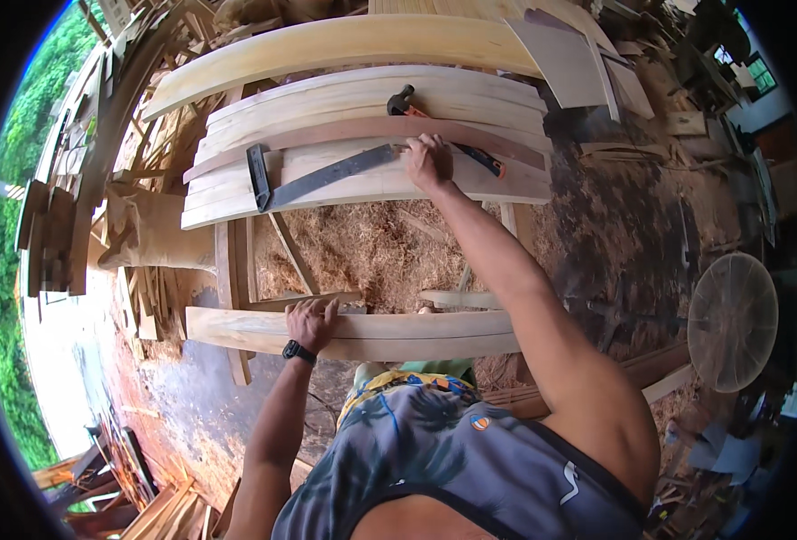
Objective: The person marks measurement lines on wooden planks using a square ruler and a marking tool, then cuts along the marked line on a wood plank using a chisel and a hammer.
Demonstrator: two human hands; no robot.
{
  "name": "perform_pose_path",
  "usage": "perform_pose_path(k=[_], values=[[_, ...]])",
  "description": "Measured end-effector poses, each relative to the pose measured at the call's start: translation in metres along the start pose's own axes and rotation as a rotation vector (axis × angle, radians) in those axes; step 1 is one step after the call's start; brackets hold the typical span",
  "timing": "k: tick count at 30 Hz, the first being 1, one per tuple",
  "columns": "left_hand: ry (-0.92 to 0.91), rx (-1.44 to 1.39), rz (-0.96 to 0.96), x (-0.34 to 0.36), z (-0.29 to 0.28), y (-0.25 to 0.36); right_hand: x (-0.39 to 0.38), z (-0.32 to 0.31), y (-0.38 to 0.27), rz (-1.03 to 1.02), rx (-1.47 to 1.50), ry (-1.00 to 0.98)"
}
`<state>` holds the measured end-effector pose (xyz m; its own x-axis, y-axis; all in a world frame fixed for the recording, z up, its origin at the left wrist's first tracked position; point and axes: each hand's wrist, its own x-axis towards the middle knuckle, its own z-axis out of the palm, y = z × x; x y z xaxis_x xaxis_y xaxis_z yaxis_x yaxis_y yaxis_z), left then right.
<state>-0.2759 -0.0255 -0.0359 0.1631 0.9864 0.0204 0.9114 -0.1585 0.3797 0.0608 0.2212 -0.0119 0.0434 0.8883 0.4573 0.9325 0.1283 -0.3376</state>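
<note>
My left hand (311,326) is wrapped over a pale wooden board (416,333) close to my body, fingers curled over its far edge. My right hand (430,164) reaches out to the row of pale planks (362,184). Its fingers are closed at the blade end of a carpenter's square (331,178), whose black stock lies to the left. Beneath the blade's far side runs a reddish-brown wood strip (326,138). Beyond the hand lies a hammer (403,99). A black-and-orange handle (479,160) shows right of my hand; whether it belongs to the hammer, I cannot tell.
A long yellowish plank (344,56) lies past the row. Wooden legs (229,270) support the work. Shavings (353,247) cover the floor beneath. A round fan (733,322) stands at right; scrap wood (160,504) is piled at lower left.
</note>
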Motion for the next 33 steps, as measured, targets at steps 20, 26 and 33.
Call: perform_pose_path(k=[20, 26, 33], values=[[-0.076, 0.083, -0.074, 0.006, 0.000, 0.006, 0.019, -0.043, 0.110, -0.048, -0.039, -0.055], [-0.020, 0.031, -0.111, -0.001, -0.003, -0.001, 0.050, -0.046, 0.093, -0.046, 0.049, -0.161], [0.017, 0.028, -0.042, 0.006, 0.000, 0.001, 0.151, -0.043, 0.119, -0.008, -0.114, -0.234]])
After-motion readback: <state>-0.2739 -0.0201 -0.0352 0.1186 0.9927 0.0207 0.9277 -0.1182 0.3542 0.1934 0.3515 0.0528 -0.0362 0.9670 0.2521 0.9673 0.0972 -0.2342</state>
